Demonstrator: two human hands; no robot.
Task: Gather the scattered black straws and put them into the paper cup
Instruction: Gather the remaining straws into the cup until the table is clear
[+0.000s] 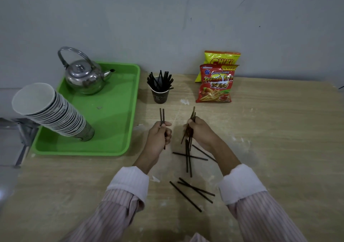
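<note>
A dark paper cup (160,96) stands at the back of the wooden table, holding several black straws (160,81) that fan out of its rim. My left hand (160,135) grips two upright black straws (162,115) in front of the cup. My right hand (200,130) holds a small bundle of black straws (192,114) just to the right. Several loose straws (188,158) lie crossed on the table below my hands, and three more straws (193,190) lie nearer to me between my sleeves.
A green tray (111,111) at the left carries a steel kettle (85,76) and a leaning stack of paper cups (54,111). Two snack bags (216,83) lean against the wall at the back right. A grey wall runs behind the table.
</note>
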